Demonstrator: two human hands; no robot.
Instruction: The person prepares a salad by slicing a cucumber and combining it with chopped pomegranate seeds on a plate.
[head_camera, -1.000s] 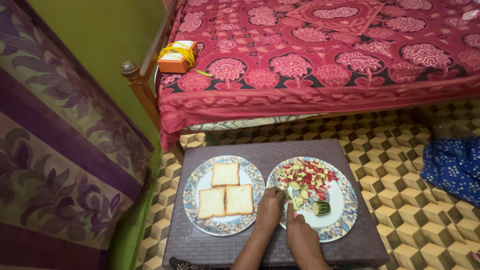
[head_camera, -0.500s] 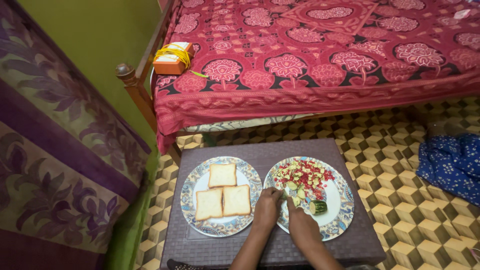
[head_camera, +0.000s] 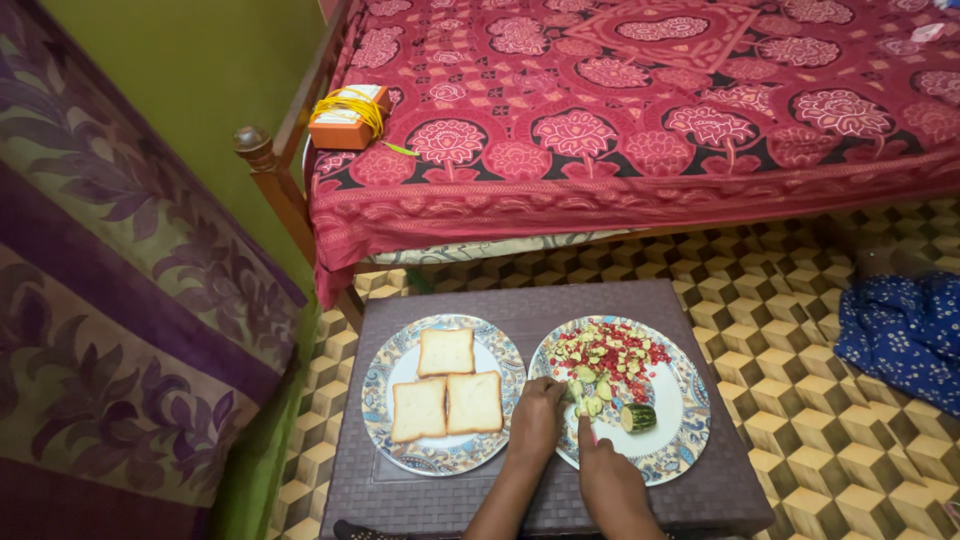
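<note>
I sit on a patterned tile floor (head_camera: 800, 300) in front of a bed (head_camera: 640, 110) with a red flowered cover; an orange box (head_camera: 347, 117) wrapped in yellow cord lies on its corner, a purple curtain (head_camera: 120, 300) hangs to my left, and a blue cloth (head_camera: 905, 335) lies crumpled on the floor to my right. Before me is a low, dark woven surface (head_camera: 440, 305) carrying two plates side by side.

From the head view, the left plate (head_camera: 375, 385) holds three bread slices (head_camera: 446, 385), untouched. The right plate (head_camera: 690, 400) holds a heap of chopped vegetables (head_camera: 605, 360), red and pale green, and a cucumber stub (head_camera: 637, 417) lying just beside the heap.

Compared with a second ago, both my hands have moved up onto the near edge of the right plate, and the view has drawn closer to the surface. I judge I am working at the chopped pile rather than the bread.

My left hand (head_camera: 537, 420) is curled, its fingertips resting on the pale green pieces at the plate's edge; whether it pinches any I cannot tell. My right hand (head_camera: 608, 480) is closed in a loose fist just below the cucumber pieces, apparently around something thin, though what it holds is too small to make out.
</note>
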